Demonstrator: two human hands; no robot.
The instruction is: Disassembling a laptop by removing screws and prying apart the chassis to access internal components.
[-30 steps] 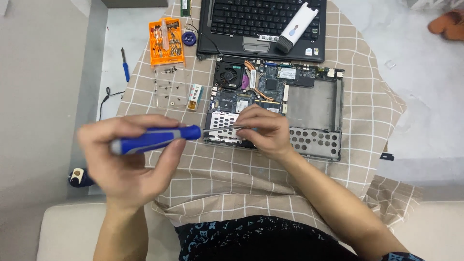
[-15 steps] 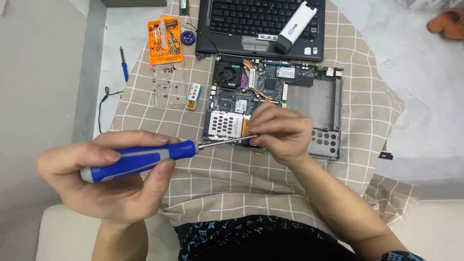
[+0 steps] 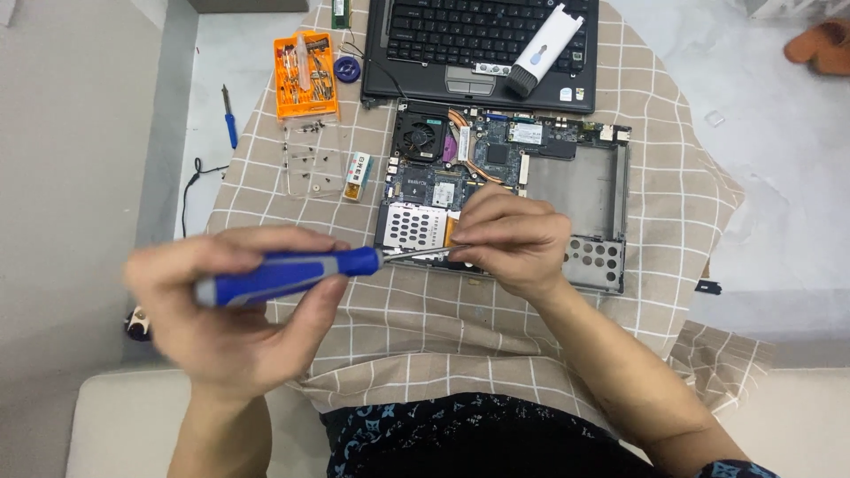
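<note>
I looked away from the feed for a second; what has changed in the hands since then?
The left hand slid its blue screwdriver leftward along the shaft, then partly back. The right hand pinches the shaft tip as before, over the opened laptop base. The orange bit case is unmoved.

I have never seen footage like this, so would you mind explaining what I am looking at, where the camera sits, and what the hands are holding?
There is no machine here: a person works with two bare hands, filmed by one camera worn on their head and looking down.

The left hand grips a blue-handled screwdriver lying almost level, its metal tip reaching the fingers of the right hand, which pinch around that tip.

Under the right hand lies an opened laptop base with its fan and circuit board exposed, on a checked cloth. Behind it is the removed keyboard panel with a white and grey tool resting on it. To the left are an orange bit case, a clear tray with small screws and a small blue screwdriver.
</note>
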